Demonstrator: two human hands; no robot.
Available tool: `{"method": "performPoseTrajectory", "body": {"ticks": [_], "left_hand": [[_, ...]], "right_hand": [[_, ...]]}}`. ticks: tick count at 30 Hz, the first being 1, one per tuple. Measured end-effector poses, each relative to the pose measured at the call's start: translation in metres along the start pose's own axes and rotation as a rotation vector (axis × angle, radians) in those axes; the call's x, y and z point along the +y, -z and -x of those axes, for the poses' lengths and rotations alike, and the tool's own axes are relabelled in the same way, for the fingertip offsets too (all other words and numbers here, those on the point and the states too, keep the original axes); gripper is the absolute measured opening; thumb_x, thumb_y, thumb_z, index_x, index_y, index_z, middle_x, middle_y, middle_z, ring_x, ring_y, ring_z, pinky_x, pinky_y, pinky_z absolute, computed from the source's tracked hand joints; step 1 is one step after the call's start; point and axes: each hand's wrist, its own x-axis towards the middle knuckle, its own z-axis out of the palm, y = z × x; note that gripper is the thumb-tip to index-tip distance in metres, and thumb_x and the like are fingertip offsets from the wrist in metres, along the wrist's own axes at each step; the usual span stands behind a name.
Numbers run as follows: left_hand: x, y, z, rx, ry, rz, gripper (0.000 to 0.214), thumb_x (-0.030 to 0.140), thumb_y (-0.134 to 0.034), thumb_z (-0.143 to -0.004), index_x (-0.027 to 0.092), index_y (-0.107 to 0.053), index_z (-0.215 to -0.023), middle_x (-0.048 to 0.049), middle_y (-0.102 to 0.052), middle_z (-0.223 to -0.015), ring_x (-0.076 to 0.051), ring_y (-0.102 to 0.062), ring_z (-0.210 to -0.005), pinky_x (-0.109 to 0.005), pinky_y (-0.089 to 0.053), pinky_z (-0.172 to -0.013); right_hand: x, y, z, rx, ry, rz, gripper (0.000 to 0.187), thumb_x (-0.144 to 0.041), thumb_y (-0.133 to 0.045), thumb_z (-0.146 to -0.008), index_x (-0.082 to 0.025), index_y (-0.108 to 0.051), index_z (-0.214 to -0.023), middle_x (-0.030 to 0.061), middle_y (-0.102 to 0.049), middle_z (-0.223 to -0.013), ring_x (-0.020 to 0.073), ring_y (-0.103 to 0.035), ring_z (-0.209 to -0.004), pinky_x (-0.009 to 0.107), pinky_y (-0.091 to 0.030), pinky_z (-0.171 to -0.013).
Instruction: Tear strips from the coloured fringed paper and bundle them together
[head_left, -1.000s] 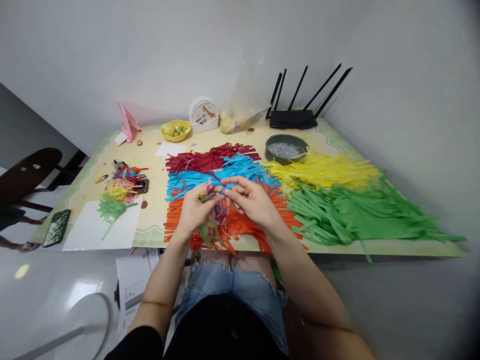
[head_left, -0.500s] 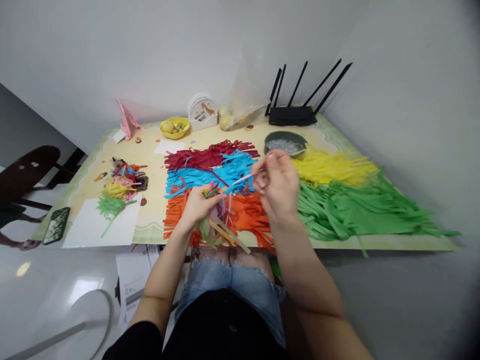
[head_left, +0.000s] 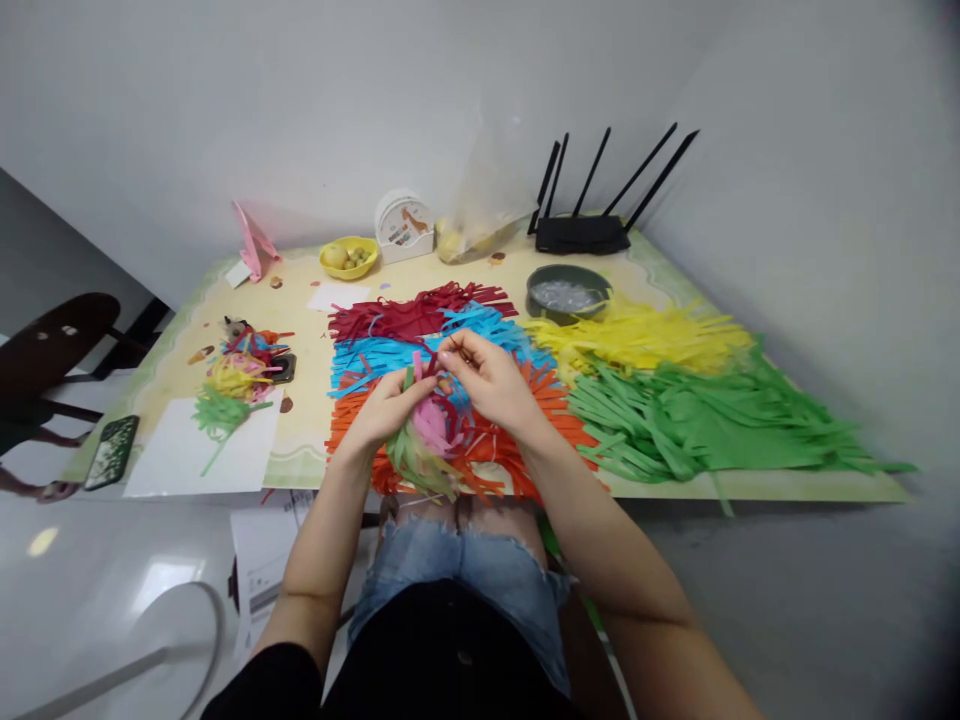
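My left hand (head_left: 390,405) is closed around the upper part of a bundle of coloured strips (head_left: 433,430). Pink, green and pale yellow ends hang below it over the table edge side. My right hand (head_left: 484,375) meets it from the right, thumb and fingers pinched at the bundle's top; what exactly they grip is too small to tell. A dark red strip shows between the two hands. Under them lie fringed sheets: dark red (head_left: 405,314), blue (head_left: 367,360) and orange (head_left: 349,420).
To the right spread yellow fringe (head_left: 667,335) and green fringe (head_left: 720,420). Behind stand a dark round bowl (head_left: 568,306), a black router (head_left: 581,235), a plastic bag (head_left: 487,210) and a yellow fruit dish (head_left: 330,268). A colourful tassel bundle (head_left: 236,380) and a phone (head_left: 112,450) lie left.
My right hand has come left and down from above the blue fringe to meet my left hand. The thin white strand it was pulling no longer shows stretched out.
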Motion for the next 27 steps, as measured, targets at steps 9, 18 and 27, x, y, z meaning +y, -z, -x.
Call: {"method": "performPoseTrajectory", "body": {"ticks": [9, 18, 27], "left_hand": [[-0.003, 0.001, -0.002, 0.282, -0.144, -0.051, 0.037, 0.047, -0.081, -0.076, 0.014, -0.079, -0.094, -0.0104, -0.08, -0.101, -0.026, -0.073, -0.096, -0.034, -0.053, -0.09], [0.001, -0.007, 0.005, 0.33, -0.293, -0.464, 0.022, 0.032, -0.065, -0.088, 0.015, -0.078, -0.095, -0.0041, -0.076, -0.083, -0.02, -0.068, -0.078, -0.029, -0.051, -0.075], [-0.004, -0.009, 0.01, 0.259, -0.448, -0.91, 0.03, 0.004, -0.053, -0.084, 0.018, -0.075, -0.101, -0.0066, -0.073, -0.091, -0.022, -0.064, -0.09, -0.034, -0.05, -0.085]], "right_hand": [[-0.019, 0.004, 0.019, -0.032, 0.081, 0.358, 0.03, -0.024, -0.04, -0.1, -0.018, -0.064, -0.117, -0.0007, -0.058, -0.067, 0.0151, -0.052, -0.058, 0.03, -0.041, -0.062], [-0.02, -0.007, 0.024, -0.039, 0.011, 0.278, 0.044, -0.022, -0.044, -0.098, -0.019, -0.046, -0.142, -0.0052, -0.055, -0.061, 0.0151, -0.05, -0.052, 0.029, -0.038, -0.058], [-0.007, 0.001, 0.015, -0.089, -0.127, -0.117, 0.044, -0.048, -0.059, -0.092, -0.018, -0.055, -0.124, -0.0044, -0.061, -0.063, 0.0104, -0.043, -0.046, 0.026, -0.033, -0.048]]}}
